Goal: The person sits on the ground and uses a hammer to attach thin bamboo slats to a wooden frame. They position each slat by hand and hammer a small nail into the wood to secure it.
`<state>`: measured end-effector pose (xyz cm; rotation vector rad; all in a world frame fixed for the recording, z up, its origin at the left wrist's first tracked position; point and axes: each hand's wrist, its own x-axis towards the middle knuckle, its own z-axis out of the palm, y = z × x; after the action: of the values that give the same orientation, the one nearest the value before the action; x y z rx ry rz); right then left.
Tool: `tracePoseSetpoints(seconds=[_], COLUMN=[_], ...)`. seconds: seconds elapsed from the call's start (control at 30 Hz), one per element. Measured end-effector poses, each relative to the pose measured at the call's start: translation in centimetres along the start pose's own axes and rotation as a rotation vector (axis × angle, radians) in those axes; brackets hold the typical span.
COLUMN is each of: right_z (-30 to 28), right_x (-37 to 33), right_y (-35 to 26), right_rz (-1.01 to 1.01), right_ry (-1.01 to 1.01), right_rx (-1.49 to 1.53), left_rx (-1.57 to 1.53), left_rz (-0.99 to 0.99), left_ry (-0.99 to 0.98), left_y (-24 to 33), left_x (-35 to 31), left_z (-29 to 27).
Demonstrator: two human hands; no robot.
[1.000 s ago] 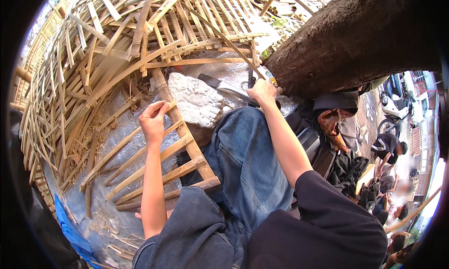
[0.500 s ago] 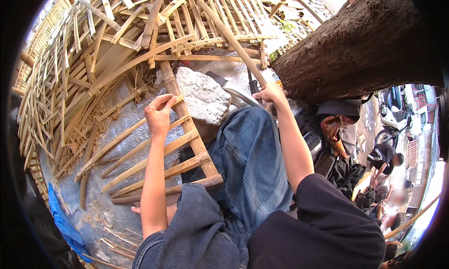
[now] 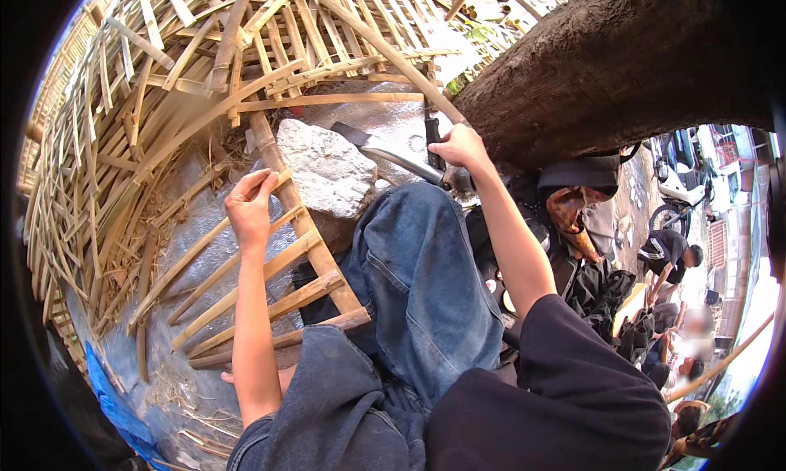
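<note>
My left hand is raised over a ladder-like bamboo frame. Its thumb and fingertips are pinched together beside the end of the top slat; anything between them is too small to make out. The frame's split slats fan out to the left from one thick rail. My right hand is closed at the black handle of a tool whose working end I cannot make out. Just left of that hand, a broad-bladed knife lies beside a large pale rock.
Woven bamboo slats curve round the left and far side. A long pole slants down toward my right hand. At the right are a thick tree trunk, dark bags, people and a motorbike. A blue sheet lies lower left.
The view has shifted, so most things sit further left. My right hand has moved from by the knife's handle to the black-handled tool. The left hand keeps its pinch near the slat.
</note>
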<state>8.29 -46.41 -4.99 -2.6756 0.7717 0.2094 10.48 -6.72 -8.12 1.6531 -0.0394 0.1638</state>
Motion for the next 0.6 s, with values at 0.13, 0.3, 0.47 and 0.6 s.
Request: tracePoseSetpoints(seconds=[0.13,0.3,0.47,0.6], right_z=[0.5,2.6,2.4,2.2], right_x=[-1.2,0.9,2.3,2.2], right_y=[-2.6,-1.5,-0.5,-1.2], right_rz=[-0.057,-0.058,-0.101,-0.150], right_ry=[0.049,0.056,-0.003,-0.094], right_rx=[-0.033,-0.005,0.055,0.129], left_rx=[0.023,0.029,0.023,0.043], left_rz=[0.005,0.009,-0.006,0.003], left_ry=[0.015,0.014,0.015,0.027], left_y=[-0.1,0.3,0.7,0.3], left_x=[-0.2,-0.2,-0.3,-0.5], left_z=[-0.4,0.0,0.3,-0.3])
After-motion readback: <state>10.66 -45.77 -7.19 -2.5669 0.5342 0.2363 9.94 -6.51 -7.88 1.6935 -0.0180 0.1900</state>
